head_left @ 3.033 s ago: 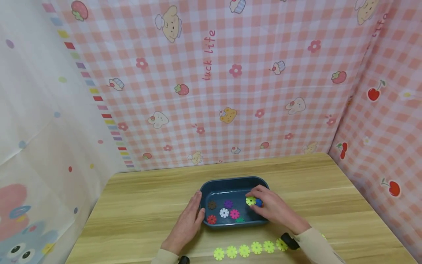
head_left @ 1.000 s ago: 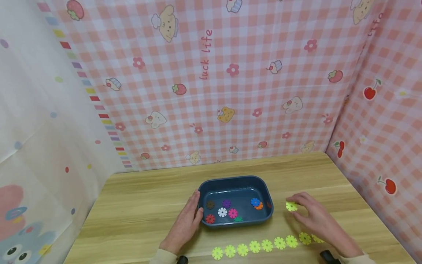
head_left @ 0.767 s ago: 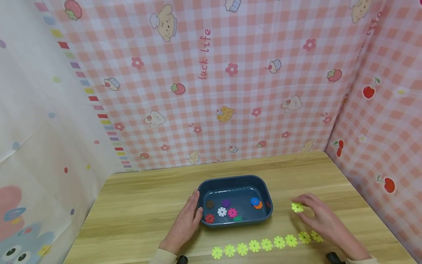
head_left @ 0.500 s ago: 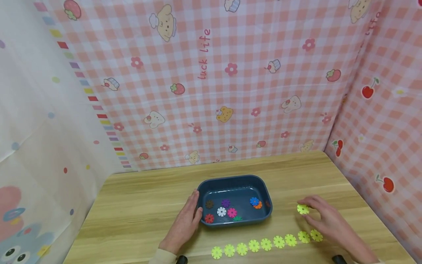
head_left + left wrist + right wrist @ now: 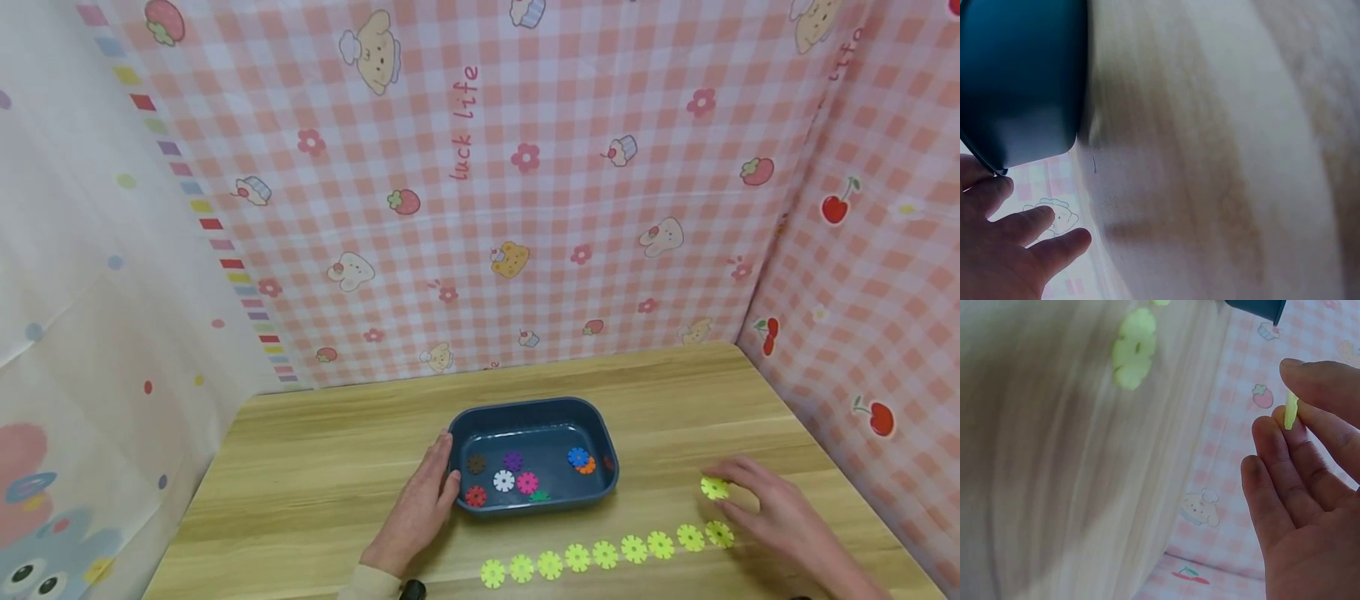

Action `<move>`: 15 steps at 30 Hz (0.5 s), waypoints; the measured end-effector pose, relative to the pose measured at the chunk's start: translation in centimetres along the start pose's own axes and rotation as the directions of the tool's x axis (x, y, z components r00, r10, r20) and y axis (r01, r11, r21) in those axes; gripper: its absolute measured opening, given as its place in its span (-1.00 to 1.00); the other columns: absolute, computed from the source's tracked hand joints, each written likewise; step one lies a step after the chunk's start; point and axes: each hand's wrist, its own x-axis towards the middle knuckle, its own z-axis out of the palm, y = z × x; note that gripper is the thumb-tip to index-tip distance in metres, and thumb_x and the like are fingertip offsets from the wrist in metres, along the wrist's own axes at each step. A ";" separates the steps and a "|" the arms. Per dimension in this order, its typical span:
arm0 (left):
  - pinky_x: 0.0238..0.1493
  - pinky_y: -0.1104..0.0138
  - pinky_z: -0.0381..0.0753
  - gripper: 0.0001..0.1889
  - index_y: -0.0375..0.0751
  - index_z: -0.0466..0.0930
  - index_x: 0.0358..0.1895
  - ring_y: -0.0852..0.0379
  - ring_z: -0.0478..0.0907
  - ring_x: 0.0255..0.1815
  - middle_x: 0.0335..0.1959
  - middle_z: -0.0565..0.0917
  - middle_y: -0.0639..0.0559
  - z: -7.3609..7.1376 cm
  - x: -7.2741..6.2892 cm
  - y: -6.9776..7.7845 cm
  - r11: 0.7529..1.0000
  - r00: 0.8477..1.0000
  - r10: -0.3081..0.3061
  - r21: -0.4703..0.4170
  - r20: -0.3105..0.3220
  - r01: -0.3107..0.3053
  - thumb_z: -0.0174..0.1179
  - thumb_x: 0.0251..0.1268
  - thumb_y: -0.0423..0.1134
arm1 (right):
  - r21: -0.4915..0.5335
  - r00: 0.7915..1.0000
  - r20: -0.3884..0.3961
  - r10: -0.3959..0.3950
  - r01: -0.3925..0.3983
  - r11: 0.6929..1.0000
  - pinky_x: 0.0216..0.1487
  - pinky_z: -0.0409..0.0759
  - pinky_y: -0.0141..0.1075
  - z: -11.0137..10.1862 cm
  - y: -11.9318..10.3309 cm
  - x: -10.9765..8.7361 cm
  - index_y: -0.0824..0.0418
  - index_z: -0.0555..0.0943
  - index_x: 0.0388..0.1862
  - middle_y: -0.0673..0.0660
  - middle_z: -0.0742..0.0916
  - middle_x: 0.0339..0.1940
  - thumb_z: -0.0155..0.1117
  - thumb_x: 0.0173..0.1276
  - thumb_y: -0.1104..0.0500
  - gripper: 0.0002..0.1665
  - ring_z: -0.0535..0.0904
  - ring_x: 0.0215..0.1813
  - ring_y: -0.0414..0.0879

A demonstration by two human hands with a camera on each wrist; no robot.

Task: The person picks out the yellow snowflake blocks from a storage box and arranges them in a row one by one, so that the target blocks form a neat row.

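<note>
My right hand (image 5: 774, 508) pinches a yellow-green plastic snowflake disc (image 5: 715, 487) between thumb and fingers, above the right end of a row. The same disc (image 5: 1291, 410) shows edge-on in the right wrist view. That row is several matching yellow-green discs (image 5: 604, 554) lying flat along the front of the table. Fairly straight fingers of my left hand (image 5: 417, 505) rest against the left end of a dark blue tray (image 5: 536, 409); in the left wrist view the fingers (image 5: 1063, 247) are spread beside its wall.
Loose discs lie in the tray: brown, purple, white, pink (image 5: 527, 482), red (image 5: 476, 497), green, and a blue disc (image 5: 577, 457) overlapping an orange one. Behind the wooden table (image 5: 322, 450) hangs a pink checked cloth (image 5: 450, 225), with more cloth on both sides.
My right hand has lifted the yellow-green disc out of the tray and carried it right, then down toward the end of the row. The left hand has stayed at the tray.
</note>
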 end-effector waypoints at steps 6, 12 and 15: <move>0.58 -0.10 0.16 -0.37 -0.35 0.09 0.63 -0.21 0.09 0.64 0.66 0.13 -0.20 0.0 0.0 -0.1 1.000 1.000 0.003 -0.002 -0.002 -0.003 -0.03 0.69 -0.13 | 0.017 1.000 0.004 -0.015 0.014 1.000 -0.04 0.39 -0.78 -0.5 1.3 -1.1 0.22 0.74 -0.08 -0.06 0.75 -0.13 0.65 -0.36 0.55 -0.29 0.63 -0.08 -0.40; 0.58 -0.10 0.16 -0.36 -0.34 0.08 0.64 -0.20 0.09 0.65 0.66 0.13 -0.20 -0.2 0.2 -0.1 1.000 1.000 -0.004 0.012 0.001 0.004 -0.03 0.69 -0.12 | 0.066 0.991 0.110 0.072 -0.079 0.995 -0.08 0.43 -0.77 -1.3 1.5 -2.0 0.23 0.74 -0.06 -0.12 0.78 -0.12 0.67 -0.19 0.48 -0.39 0.61 -0.06 -0.48; 0.58 -0.10 0.16 -0.36 -0.32 0.07 0.65 -0.20 0.08 0.65 0.67 0.11 -0.20 -0.3 0.4 -0.1 1.000 1.000 -0.011 0.017 0.009 0.011 -0.04 0.69 -0.10 | 0.081 0.966 0.210 0.149 -0.169 0.982 -0.12 0.48 -0.71 -1.6 1.7 -2.4 0.26 0.72 0.02 -0.09 0.80 -0.11 0.67 -0.06 0.40 -0.42 0.61 -0.06 -0.48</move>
